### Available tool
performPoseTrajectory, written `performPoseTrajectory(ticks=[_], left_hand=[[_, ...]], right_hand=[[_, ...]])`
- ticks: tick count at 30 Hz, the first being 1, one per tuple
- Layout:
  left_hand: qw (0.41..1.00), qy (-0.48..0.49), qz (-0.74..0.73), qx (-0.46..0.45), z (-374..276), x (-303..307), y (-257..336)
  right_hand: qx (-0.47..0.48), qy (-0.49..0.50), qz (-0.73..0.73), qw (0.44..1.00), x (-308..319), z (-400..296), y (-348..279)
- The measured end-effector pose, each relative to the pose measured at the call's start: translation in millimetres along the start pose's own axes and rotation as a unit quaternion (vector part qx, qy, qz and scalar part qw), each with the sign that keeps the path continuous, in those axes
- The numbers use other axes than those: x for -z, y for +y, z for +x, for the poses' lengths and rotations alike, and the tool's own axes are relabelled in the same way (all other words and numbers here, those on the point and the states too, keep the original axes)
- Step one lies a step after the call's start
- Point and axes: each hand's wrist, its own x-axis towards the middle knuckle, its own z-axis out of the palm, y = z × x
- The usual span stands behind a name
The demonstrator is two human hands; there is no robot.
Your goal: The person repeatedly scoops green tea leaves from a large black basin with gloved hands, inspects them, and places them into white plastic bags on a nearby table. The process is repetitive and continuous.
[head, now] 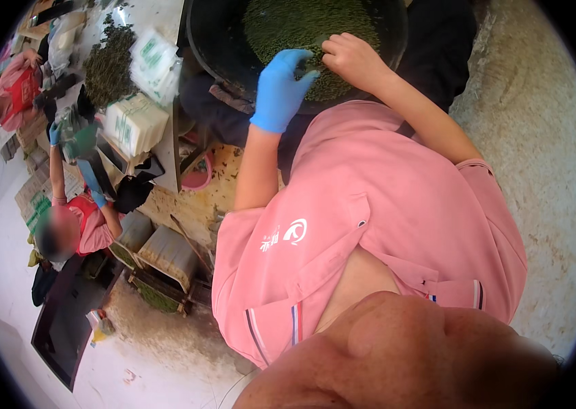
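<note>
A wide dark basin (219,43) stands before me over my lap. Many small green grains or buds (308,23) cover much of its inside; their exact kind is unclear. My left hand (284,87), in a blue glove, is over the near side of the basin with its thumb and fingers apart and nothing visible between them. Facing it, my bare right hand (344,56) has its fingers curled together above the green grains. A small blurred greenish patch shows at its fingertips, and I cannot tell whether it is held.
On my left, a table (169,171) bears stacked white printed packs (134,122), plastic bags (155,64) and a dark dried plant heap (109,66). Two people (86,225) in pink shirts are beyond it. Below are a pink basin (200,176) and crates (168,255).
</note>
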Motion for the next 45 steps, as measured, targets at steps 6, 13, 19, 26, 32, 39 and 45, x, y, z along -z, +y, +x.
performPoseTrajectory(ticks=[6, 13, 19, 26, 32, 39, 45], left_hand=[[0.999, 0.019, 0.011, -0.045, 3.9, -19.9, -15.8], [0.987, 0.137, -0.062, -0.060, 3.1, -19.0, -9.3], [0.993, 0.109, -0.017, -0.035, 0.4, -9.8, -9.5], [0.964, -0.177, 0.196, 0.020, 6.9, -53.0, -53.2], [0.984, -0.101, 0.143, -0.041, 23.3, -40.0, -51.1], [0.999, 0.020, 0.026, -0.033, 101.9, 128.3, -49.0], [0.970, -0.014, 0.240, -0.029, 237.6, 280.3, -142.2]], right_hand=[[0.000, -0.005, 0.002, 1.000, -2.9, 0.8, -3.4], [0.005, 0.001, 0.004, 1.000, -0.6, 0.5, -3.3], [-0.006, -0.011, -0.002, 1.000, -3.6, -3.2, -1.6], [-0.006, -0.148, -0.043, 0.988, -3.3, -11.3, -8.3], [-0.032, -0.025, 0.029, 0.999, 18.0, -6.7, -8.0], [-0.068, 0.077, 0.050, 0.993, 66.7, 12.6, -8.9], [-0.104, 0.069, 0.036, 0.992, 74.6, 1.4, -2.9]])
